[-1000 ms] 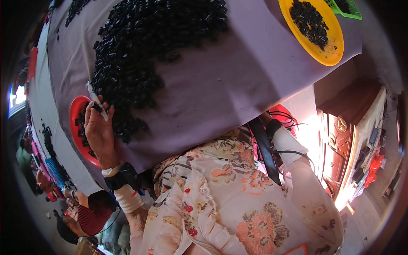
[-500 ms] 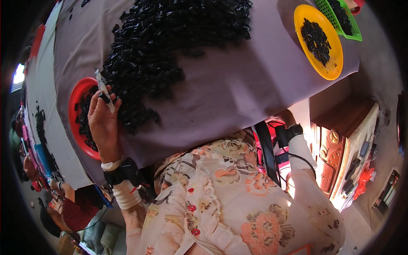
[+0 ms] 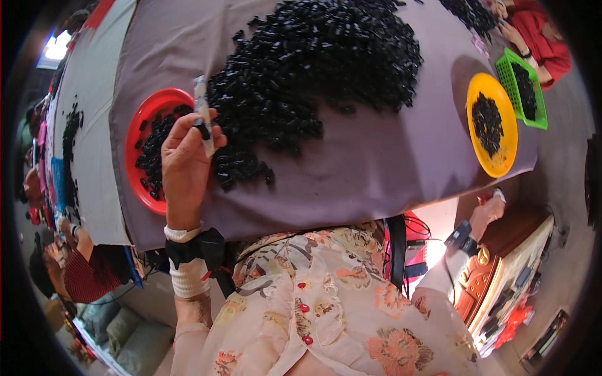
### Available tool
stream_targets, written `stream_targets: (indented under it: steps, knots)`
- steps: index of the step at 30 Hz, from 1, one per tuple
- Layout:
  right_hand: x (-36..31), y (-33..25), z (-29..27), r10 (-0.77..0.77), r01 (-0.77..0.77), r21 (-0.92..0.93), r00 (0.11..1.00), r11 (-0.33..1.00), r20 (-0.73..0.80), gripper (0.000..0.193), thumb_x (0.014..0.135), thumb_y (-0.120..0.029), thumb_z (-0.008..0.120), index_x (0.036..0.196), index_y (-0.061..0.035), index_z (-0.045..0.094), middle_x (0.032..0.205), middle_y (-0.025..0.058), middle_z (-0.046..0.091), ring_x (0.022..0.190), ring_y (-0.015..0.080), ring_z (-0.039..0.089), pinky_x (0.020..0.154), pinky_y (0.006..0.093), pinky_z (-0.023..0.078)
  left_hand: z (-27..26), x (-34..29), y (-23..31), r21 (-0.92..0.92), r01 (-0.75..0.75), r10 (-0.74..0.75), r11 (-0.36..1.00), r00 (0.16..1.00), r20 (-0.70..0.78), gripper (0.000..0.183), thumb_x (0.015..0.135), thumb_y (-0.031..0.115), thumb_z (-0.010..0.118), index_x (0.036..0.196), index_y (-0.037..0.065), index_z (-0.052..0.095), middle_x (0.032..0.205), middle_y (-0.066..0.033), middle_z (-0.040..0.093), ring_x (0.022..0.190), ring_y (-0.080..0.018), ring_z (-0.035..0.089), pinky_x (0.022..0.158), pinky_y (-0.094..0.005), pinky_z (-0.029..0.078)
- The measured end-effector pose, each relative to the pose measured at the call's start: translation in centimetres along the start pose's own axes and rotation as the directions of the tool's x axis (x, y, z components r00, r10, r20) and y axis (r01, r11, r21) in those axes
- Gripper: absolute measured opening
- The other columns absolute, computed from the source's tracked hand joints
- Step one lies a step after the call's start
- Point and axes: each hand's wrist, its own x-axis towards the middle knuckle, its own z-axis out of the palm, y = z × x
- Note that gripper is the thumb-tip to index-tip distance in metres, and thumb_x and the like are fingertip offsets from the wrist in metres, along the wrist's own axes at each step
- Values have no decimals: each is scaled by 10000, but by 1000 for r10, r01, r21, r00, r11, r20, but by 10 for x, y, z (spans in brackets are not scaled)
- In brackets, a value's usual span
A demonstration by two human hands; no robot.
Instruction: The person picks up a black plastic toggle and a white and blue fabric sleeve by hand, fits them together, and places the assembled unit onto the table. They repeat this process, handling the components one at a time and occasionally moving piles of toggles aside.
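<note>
My left hand [image 3: 187,153] is closed around a slim whitish stick [image 3: 201,103] with faint dark marks, held upright between thumb and fingers. A small black piece [image 3: 201,128] is pinched there too. The hand hovers between a red plate [image 3: 133,175], partly filled with black pieces, and a large heap of short, shiny black pieces [image 3: 326,56]. Low at the right, past the table's front edge, my right hand [image 3: 488,213] hangs with its fingers curled. A bit of red shows at its fingertips, too small to make out.
A purple-grey cloth [image 3: 376,160] covers the table. At the right stand a yellow plate [image 3: 494,164] and a green basket [image 3: 505,66], both with black pieces. A person in red [image 3: 542,44] sits beyond. Carved wooden furniture [image 3: 480,282] stands near my right arm.
My right hand has moved right, away from my lap and the dark strap. The view has shifted, showing more of the right side. My left hand keeps its hold on the stick.
</note>
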Motion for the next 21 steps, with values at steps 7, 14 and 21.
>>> stream_targets:
  steps: [7, 14, 21]
  knots:
    - [-109, -140, 103, -435, 430, 78, 864, 899, 254, 228, 833, -83, 449, 991, 22, 574, 661, 64, 565, 535, 140, 522, 533, 246, 449, 41, 2, 3, 45, -7, 2, 999, 994, 110, 158, 842, 112, 535, 967, 14, 537, 1051, -138, 539, 821, -178, 556, 740, -334, 469]
    - [-283, -164, 254, -217, 75, 212, 72, 974, 973, 215, 812, -48, 491, 1008, -7, 569, 731, 57, 615, 672, 127, 595, 642, 249, 476, 56, -6, 10, 39, -43, 36, 998, 987, 154, 163, 814, 111, 589, 951, 28, 565, 1032, -111, 552, 791, -168, 552, 705, -293, 445]
    - [-371, -179, 286, -171, -207, 115, -274, 971, 947, 185, 806, -141, 563, 951, -25, 570, 794, 9, 576, 656, 69, 527, 581, 199, 455, 54, -12, 28, 53, -43, 38, 998, 994, 98, 190, 797, 83, 609, 963, 9, 552, 940, -47, 543, 817, -138, 560, 717, -272, 464]
